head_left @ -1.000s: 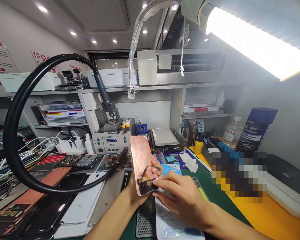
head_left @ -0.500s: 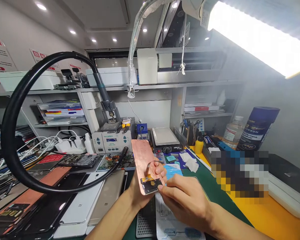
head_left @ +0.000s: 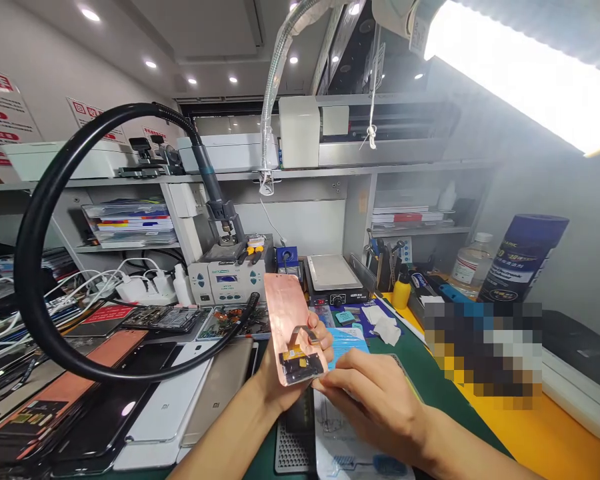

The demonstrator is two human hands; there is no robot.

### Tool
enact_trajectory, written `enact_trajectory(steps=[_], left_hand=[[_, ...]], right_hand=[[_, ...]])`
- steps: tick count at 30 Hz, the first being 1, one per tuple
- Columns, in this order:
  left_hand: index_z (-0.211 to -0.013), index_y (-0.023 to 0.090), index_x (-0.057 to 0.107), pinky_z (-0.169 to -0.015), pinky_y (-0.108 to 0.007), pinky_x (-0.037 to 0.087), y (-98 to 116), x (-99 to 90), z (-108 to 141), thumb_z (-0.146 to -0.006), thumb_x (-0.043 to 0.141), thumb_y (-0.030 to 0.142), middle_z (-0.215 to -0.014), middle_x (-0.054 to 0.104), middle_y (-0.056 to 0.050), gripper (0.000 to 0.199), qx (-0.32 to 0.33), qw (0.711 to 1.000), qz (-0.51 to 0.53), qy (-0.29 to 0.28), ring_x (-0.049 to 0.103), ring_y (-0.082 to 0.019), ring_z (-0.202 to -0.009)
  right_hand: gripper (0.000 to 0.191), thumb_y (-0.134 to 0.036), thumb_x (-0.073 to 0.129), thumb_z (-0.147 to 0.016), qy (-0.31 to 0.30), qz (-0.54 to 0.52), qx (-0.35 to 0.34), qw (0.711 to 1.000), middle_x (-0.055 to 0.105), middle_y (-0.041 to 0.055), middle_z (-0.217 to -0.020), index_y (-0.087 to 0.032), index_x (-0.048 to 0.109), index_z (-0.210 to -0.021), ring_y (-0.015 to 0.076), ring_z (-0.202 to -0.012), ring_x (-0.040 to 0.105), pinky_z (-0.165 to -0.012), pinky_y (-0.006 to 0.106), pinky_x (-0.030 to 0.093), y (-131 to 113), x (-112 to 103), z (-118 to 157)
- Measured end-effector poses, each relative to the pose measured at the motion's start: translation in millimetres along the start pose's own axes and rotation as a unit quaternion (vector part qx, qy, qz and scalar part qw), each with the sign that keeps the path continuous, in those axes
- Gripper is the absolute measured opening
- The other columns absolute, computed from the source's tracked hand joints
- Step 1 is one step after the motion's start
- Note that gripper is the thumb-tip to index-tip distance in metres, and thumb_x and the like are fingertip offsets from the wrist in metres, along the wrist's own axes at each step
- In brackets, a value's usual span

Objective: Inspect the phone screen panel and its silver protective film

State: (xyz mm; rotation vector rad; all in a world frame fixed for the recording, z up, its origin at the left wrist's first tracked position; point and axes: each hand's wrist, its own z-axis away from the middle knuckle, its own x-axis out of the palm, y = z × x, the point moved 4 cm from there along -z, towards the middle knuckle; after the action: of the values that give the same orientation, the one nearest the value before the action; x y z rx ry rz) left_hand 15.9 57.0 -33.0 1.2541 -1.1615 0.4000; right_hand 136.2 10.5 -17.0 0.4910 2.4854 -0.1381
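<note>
A phone screen (head_left: 283,303) is held up with its copper-coloured back towards me, tilted slightly. At its lower end sit a black strip with a gold square and a yellow-and-dark flex cable (head_left: 295,352) that curls upward. My left hand (head_left: 275,380) is closed around the screen from behind, its fingers wrapping the right edge. My right hand (head_left: 370,393) is pinched at the screen's lower right corner, fingertips touching or very near it. Anything between those fingertips is too small to make out. Below the hands lie a perforated dark plate (head_left: 294,447) and a pale printed sheet (head_left: 360,460).
A black hose (head_left: 27,287) loops at left from the hot-air station (head_left: 225,283). Several phones and screens, including a white phone (head_left: 165,400), lie at left. A heating plate (head_left: 333,273) stands behind. At right are a yellow bottle (head_left: 401,292) and a spray can (head_left: 525,260).
The view has shifted a little. The screen has tilted slightly, and the right fingertips sit a bit lower at its corner. The left hand keeps its hold.
</note>
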Motion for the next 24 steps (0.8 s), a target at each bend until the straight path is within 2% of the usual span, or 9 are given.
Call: enact_trajectory(steps=[7,12,15,19,24], left_hand=[[-0.073,0.015,0.053,-0.055,-0.021,0.034,5,0.9,0,-0.075,0.063,0.017,-0.063,0.038,0.002,0.01,0.007,1.0,0.001,-0.029,0.037,-0.011,-0.058],[-0.073,0.015,0.053,-0.057,-0.022,0.036,9,3.7,1,-0.072,0.067,0.017,-0.063,0.037,0.003,0.014,0.018,0.999,-0.01,-0.039,0.039,-0.01,-0.058],[-0.071,0.016,0.053,-0.056,-0.023,0.037,9,5.4,1,-0.076,0.064,0.021,-0.061,0.038,0.003,0.013,0.017,0.999,-0.023,-0.037,0.037,-0.011,-0.057],[-0.069,0.017,0.054,-0.054,-0.024,0.037,5,6.9,0,-0.083,0.057,0.031,-0.059,0.04,0.001,0.019,0.016,0.999,-0.038,-0.034,0.036,-0.012,-0.055],[-0.07,0.017,0.056,-0.055,-0.024,0.037,0,6.7,-1,-0.08,0.06,0.033,-0.059,0.042,0.001,0.019,0.017,0.998,-0.048,-0.042,0.036,-0.012,-0.056]], right_hand=[[0.003,-0.015,0.059,-0.09,0.005,-0.03,0.014,0.999,0.063,0.0024,-0.067,-0.015,0.061,-0.093,0.0133,-0.056,0.053,-0.051,0.027,0.038,-2,0,0],[0.009,-0.014,0.052,-0.092,-0.046,-0.074,0.064,0.994,0.061,0.0035,-0.07,-0.016,0.061,-0.093,0.0146,-0.061,0.054,-0.054,0.027,0.04,-1,3,-1],[0.008,-0.02,0.057,-0.09,-0.043,-0.082,0.1,0.991,0.06,0.0027,-0.067,-0.017,0.059,-0.083,0.0141,-0.058,0.053,-0.052,0.027,0.039,4,6,2],[0.023,-0.032,0.065,-0.087,-0.031,-0.053,0.123,0.99,0.056,0.0001,-0.06,-0.018,0.056,-0.071,0.0116,-0.051,0.048,-0.049,0.026,0.034,7,10,4],[0.026,-0.026,0.059,-0.089,-0.024,-0.034,0.106,0.994,0.052,-0.0007,-0.056,-0.018,0.052,-0.065,0.0109,-0.049,0.045,-0.047,0.026,0.031,3,11,1]])
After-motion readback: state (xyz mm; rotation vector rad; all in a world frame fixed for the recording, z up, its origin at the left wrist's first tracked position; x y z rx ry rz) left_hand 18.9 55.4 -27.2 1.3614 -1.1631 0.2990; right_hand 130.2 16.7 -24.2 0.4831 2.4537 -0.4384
